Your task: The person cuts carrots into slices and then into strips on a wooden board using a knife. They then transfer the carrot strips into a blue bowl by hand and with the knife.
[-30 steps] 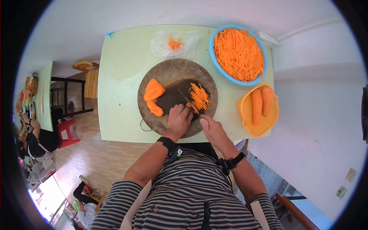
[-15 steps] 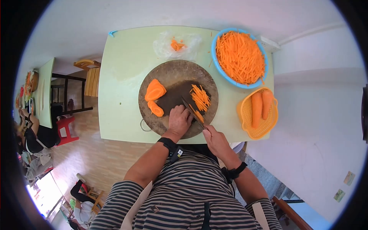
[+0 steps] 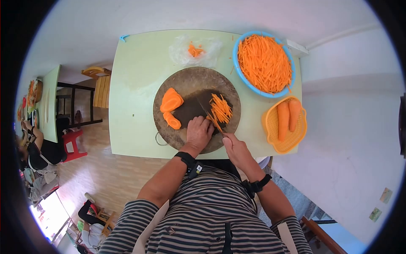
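Observation:
A round wooden chopping board (image 3: 173, 135) lies on the pale green table. My right hand (image 3: 237, 151) is closed round the handle of a kitchen knife (image 3: 207, 111), whose blade slants up and left across the board. Just left of the blade, my left hand (image 3: 199, 132) has curled fingers pressing down on a carrot piece, mostly hidden; a bit of orange shows at the fingertips. To the blade's right sits a small heap of carrot strips (image 3: 221, 109). On the board's left side are overlapping carrot slices (image 3: 171, 100) and a smaller group of slices (image 3: 171, 120).
A blue basin (image 3: 235, 63) full of shredded carrot (image 3: 264, 63) stands at the back right. Below it, a yellow basket (image 3: 270, 133) holds two whole carrots (image 3: 283, 120). A plastic bag (image 3: 211, 46) with carrot bits lies behind the board. Other people sit at far left.
The knife blade has tilted and shifted slightly right and up, closer to the strip heap, with my right hand moving a little. My left hand stays nearly in place.

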Tool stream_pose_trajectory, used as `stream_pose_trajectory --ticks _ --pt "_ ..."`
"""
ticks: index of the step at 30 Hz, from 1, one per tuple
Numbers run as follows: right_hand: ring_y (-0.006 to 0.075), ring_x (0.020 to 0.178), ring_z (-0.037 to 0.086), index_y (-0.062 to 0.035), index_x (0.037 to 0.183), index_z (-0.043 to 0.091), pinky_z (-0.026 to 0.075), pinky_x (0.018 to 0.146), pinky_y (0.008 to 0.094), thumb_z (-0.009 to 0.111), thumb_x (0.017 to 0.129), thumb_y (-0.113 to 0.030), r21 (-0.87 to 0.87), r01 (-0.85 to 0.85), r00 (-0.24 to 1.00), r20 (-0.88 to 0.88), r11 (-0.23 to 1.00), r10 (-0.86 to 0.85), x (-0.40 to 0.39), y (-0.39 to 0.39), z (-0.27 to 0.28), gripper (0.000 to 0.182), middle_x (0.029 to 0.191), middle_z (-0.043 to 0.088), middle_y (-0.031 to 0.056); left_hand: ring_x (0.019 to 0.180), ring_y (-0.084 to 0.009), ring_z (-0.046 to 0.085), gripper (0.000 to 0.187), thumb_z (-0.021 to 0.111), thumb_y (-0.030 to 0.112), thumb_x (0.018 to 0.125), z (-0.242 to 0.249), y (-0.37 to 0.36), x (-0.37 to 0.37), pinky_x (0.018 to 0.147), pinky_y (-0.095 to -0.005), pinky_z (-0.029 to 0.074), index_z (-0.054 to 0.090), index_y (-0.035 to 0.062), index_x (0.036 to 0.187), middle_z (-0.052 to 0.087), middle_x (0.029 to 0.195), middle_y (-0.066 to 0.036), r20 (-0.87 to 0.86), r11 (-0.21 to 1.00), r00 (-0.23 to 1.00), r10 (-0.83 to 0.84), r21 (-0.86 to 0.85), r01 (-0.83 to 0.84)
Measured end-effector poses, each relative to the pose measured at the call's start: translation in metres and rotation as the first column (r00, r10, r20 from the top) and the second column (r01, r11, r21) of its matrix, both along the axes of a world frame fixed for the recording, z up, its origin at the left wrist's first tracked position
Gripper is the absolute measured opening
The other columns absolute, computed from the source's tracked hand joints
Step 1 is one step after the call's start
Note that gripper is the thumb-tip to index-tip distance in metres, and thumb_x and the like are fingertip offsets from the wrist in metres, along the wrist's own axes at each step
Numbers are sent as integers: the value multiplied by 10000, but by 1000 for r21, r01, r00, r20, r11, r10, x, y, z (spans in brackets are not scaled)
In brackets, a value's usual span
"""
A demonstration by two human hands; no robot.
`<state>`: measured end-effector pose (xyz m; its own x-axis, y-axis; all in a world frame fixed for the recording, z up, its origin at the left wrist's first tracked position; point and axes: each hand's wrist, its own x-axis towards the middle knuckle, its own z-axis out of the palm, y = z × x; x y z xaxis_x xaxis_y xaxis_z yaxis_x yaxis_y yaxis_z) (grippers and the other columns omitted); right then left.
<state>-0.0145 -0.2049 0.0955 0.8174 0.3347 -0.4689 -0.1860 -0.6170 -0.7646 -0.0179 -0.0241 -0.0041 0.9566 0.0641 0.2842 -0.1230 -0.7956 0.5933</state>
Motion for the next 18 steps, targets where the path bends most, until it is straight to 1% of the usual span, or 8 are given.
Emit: stream_pose_trajectory --ticks 1,5,7,11,14,16,18 --pt "497 968 655 -15 1261 577 528 817 491 501 1062 -314 -23 -12 1000 0 1000 12 -3 -2 1 367 989 676 316 805 -315 552 202 765 109 731 0 0 0 707 -418 428 590 75 824 520 826 -106 10 1000 1000 -2 3 2" --pt "498 960 656 -21 1264 572 528 815 492 498 1063 -317 -41 -12 1000 5 999 12 -11 -6 5 365 978 678 313 801 -316 549 202 765 113 731 2 0 0 707 -418 428 594 76 831 517 824 -107 8 1000 1000 0 2 0" --pt "496 943 658 -14 1230 588 528 806 488 498 1064 -317 -65 3 1000 -9 998 -3 -14 -7 4 358 962 680 307 799 -316 550 194 760 110 737 2 0 0 706 -418 430 597 77 836 518 828 -106 3 1000 1000 -4 6 4" --pt "492 934 662 -12 1217 605 531 799 477 501 1062 -323 -27 65 997 -47 998 -66 1 -6 -2 363 950 682 303 800 -312 558 174 751 102 743 0 -2 0 707 -415 434 610 78 842 524 826 -101 -3 1000 1000 -1 10 1" --pt "482 940 671 -5 1217 614 535 799 465 504 1061 -321 15 61 998 -33 998 -61 11 4 -11 369 952 683 300 802 -306 566 152 742 94 751 -1 -1 1 706 -416 434 624 80 846 530 820 -97 7 1000 1000 6 -3 -6" --pt "473 953 677 4 1236 608 537 808 460 504 1060 -318 24 110 994 7 994 -110 12 7 -10 381 963 687 298 802 -300 571 142 742 94 753 1 -1 1 706 -414 436 632 82 841 535 812 -90 15 1000 1000 4 -16 -3" --pt "470 959 678 7 1242 603 538 812 459 506 1060 -309 14 90 996 6 996 -90 8 4 -3 378 969 689 297 808 -302 566 143 737 113 760 -1 -1 0 712 -417 434 625 83 844 533 822 -90 13 1000 1000 6 -17 -6"
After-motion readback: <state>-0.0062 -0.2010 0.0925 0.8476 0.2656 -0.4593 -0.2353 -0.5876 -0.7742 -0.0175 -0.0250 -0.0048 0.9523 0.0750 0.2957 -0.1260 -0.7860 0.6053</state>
